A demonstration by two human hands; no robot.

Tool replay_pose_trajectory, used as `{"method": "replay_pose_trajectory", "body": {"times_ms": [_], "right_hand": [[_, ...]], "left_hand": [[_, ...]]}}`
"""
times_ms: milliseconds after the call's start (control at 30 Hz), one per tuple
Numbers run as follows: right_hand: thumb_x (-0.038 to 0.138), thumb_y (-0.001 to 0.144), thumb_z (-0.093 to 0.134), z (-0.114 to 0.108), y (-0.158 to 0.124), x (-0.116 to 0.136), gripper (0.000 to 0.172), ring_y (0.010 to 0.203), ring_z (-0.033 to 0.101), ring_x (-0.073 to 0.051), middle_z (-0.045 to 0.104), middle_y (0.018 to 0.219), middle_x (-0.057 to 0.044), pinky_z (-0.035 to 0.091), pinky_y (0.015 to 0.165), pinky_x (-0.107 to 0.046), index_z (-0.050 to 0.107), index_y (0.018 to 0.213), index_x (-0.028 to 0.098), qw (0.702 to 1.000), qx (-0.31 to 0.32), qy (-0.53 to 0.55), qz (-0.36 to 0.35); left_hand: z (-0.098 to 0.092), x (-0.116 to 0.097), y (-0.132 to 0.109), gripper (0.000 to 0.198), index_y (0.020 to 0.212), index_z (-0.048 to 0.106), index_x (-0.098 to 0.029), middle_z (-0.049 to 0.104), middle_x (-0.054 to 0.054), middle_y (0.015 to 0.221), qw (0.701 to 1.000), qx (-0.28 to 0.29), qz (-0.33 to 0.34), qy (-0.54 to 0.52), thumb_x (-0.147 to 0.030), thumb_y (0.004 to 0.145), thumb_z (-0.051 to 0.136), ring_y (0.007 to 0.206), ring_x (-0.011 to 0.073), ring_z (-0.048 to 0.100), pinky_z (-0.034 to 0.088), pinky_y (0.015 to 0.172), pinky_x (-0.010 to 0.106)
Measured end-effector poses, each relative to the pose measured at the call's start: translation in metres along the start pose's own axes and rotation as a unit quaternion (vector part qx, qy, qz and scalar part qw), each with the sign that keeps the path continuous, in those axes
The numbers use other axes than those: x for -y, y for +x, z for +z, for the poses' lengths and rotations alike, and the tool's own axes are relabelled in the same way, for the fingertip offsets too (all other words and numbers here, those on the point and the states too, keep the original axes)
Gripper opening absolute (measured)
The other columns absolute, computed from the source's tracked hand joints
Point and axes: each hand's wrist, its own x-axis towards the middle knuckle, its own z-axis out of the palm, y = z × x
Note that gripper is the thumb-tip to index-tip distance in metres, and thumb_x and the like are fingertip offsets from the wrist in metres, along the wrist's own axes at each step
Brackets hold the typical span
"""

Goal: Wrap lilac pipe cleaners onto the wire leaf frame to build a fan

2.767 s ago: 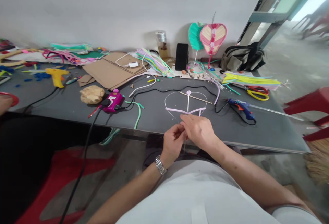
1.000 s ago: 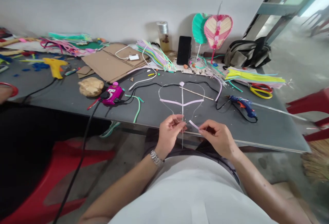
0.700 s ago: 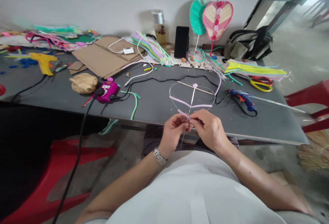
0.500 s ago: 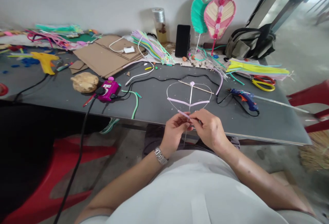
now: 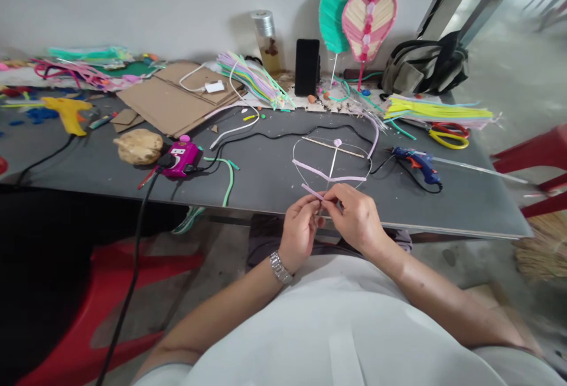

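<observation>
Hands have closed right up since a second ago. The left hand [image 5: 300,226] and right hand [image 5: 354,219] now meet just off the front edge of the grey table [image 5: 443,212], fingers clenched together on a short pink pipe cleaner [image 5: 312,192]. Its free end pokes up and left past the fingertips, while the other end disappears into the grip, right where the thin stem [image 5: 331,166] of the wire loop [image 5: 293,159] comes down. Tip, imo: pinch tight right at that crossing so nothing twists, and keep the piece square to the stem, matching the pink crossbar [image 5: 330,177] just above the fingers — otherwise it'll look crooked.
</observation>
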Motion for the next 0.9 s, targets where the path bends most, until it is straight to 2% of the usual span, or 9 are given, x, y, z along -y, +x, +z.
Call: {"method": "replay_pose_trajectory", "body": {"times_ms": [133, 333, 467, 567, 633, 700, 767, 900], "right_hand": [[0.016, 0.094, 0.055, 0.001, 0.001, 0.001, 0.014, 0.074, 0.062, -0.017, 0.070, 0.082, -0.004, 0.041, 0.068, -0.026, 0.062, 0.082, 0.021, 0.999, -0.005, -0.039, -0.017], [0.018, 0.097, 0.051, 0.002, 0.000, 0.000, 0.020, 0.075, 0.062, -0.017, 0.070, 0.084, -0.006, 0.041, 0.067, -0.027, 0.065, 0.084, 0.021, 0.996, -0.006, -0.073, -0.049], [0.026, 0.098, 0.055, -0.009, -0.010, -0.006, 0.017, 0.081, 0.064, -0.018, 0.072, 0.092, -0.007, 0.045, 0.070, -0.028, 0.068, 0.089, 0.021, 0.996, -0.060, -0.031, -0.060], [0.034, 0.095, 0.062, -0.011, -0.023, -0.014, 0.019, 0.065, 0.056, -0.015, 0.068, 0.077, -0.004, 0.043, 0.062, -0.028, 0.066, 0.081, 0.022, 0.995, -0.091, 0.045, 0.014], [0.041, 0.090, 0.068, -0.007, -0.030, -0.018, 0.023, 0.056, 0.049, -0.013, 0.063, 0.067, -0.001, 0.040, 0.055, -0.027, 0.065, 0.079, 0.021, 0.984, -0.065, 0.132, 0.105], [0.048, 0.086, 0.071, -0.001, -0.033, -0.021, 0.030, 0.051, 0.046, -0.012, 0.058, 0.059, 0.002, 0.037, 0.050, -0.026, 0.065, 0.077, 0.021, 0.959, -0.025, 0.219, 0.177], [0.054, 0.084, 0.071, 0.005, -0.032, -0.021, 0.036, 0.049, 0.043, -0.011, 0.055, 0.055, 0.003, 0.034, 0.048, -0.025, 0.064, 0.073, 0.020, 0.939, -0.012, 0.277, 0.203], [0.055, 0.082, 0.074, 0.010, -0.025, -0.019, 0.038, 0.048, 0.042, -0.009, 0.058, 0.058, 0.003, 0.032, 0.047, -0.024, 0.064, 0.073, 0.020, 0.914, -0.039, 0.346, 0.209]], "left_hand": [[0.002, 0.002, 0.001, 0.027, 0.075, 0.070, -0.016, 0.058, -0.002, 0.068, 1.000, -0.007, 0.009, -0.001, -0.040, 0.072, 0.083, 0.058, 0.0072, 0.048, 0.040, 0.051, 0.019], [0.000, 0.003, 0.003, 0.036, 0.070, 0.064, -0.017, 0.057, -0.003, 0.066, 0.999, -0.025, 0.021, 0.015, -0.044, 0.068, 0.087, 0.056, 0.0067, 0.048, 0.039, 0.051, 0.020], [-0.002, -0.002, 0.005, 0.035, 0.080, 0.069, -0.016, 0.061, -0.001, 0.069, 0.998, -0.047, 0.027, 0.012, -0.045, 0.070, 0.086, 0.063, 0.0093, 0.057, 0.038, 0.050, 0.020], [-0.003, -0.005, 0.006, 0.036, 0.085, 0.070, -0.016, 0.062, 0.000, 0.071, 0.998, -0.059, 0.034, 0.001, -0.045, 0.072, 0.085, 0.066, 0.0101, 0.059, 0.038, 0.050, 0.019], [-0.003, -0.005, 0.006, 0.034, 0.086, 0.070, -0.016, 0.062, -0.001, 0.071, 0.997, -0.061, 0.043, 0.000, -0.044, 0.073, 0.084, 0.067, 0.0101, 0.059, 0.038, 0.051, 0.020], [-0.003, -0.004, 0.006, 0.034, 0.087, 0.070, -0.016, 0.062, -0.001, 0.072, 0.997, -0.062, 0.049, 0.005, -0.045, 0.074, 0.084, 0.067, 0.0101, 0.058, 0.038, 0.052, 0.020], [-0.003, -0.002, 0.006, 0.035, 0.087, 0.070, -0.016, 0.062, 0.000, 0.072, 0.997, -0.061, 0.051, 0.013, -0.046, 0.074, 0.084, 0.066, 0.0102, 0.058, 0.039, 0.052, 0.021], [-0.003, 0.000, 0.005, 0.036, 0.087, 0.070, -0.016, 0.062, 0.000, 0.071, 0.997, -0.054, 0.055, 0.025, -0.048, 0.074, 0.083, 0.064, 0.0106, 0.057, 0.038, 0.052, 0.022]]}}
